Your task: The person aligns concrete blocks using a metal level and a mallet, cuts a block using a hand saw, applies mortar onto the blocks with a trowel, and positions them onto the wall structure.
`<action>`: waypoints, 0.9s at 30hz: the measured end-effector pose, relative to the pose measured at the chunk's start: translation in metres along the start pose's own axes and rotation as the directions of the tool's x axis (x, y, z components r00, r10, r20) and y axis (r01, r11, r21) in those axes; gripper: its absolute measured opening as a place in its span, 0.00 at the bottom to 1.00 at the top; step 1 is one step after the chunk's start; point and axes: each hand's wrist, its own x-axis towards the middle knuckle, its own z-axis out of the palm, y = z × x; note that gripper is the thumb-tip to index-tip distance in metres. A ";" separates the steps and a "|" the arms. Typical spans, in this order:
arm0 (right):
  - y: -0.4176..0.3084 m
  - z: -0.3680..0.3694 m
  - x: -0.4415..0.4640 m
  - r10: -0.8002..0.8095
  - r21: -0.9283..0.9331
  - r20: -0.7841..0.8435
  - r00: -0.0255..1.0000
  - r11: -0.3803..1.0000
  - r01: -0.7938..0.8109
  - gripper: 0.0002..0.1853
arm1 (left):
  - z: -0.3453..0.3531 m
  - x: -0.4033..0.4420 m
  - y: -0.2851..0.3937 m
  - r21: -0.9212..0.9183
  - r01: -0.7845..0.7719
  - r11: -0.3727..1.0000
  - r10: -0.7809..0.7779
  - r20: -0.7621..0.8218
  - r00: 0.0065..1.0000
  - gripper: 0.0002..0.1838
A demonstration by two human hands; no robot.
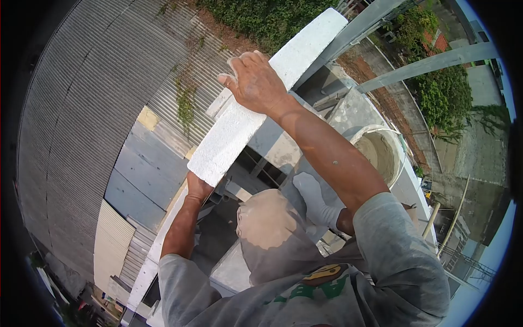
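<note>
A long white block (229,143) runs diagonally in front of me, from the upper right down to the centre left. My right hand (256,82) lies over its top face near the middle, with the fingers bent over the far edge and the thumb apart. At the block's lower end, my left hand (198,187) grips it from below; its fingers are mostly hidden under the block. A smaller white piece (219,103) shows just beyond the block, beside my right hand.
A round bucket (377,154) with greyish residue stands to the right, near my sock-covered foot (313,199). Grey metal beams (430,64) cross the upper right. Corrugated roofs (103,71) lie far below on the left. Dark gaps (261,166) open beneath the block.
</note>
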 end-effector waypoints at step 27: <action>-0.002 0.010 -0.005 -0.002 -0.116 -0.026 1.000 0.993 -0.001 0.28 | 0.008 -0.002 0.031 0.979 -0.181 0.092 0.173 0.163 0.971 0.37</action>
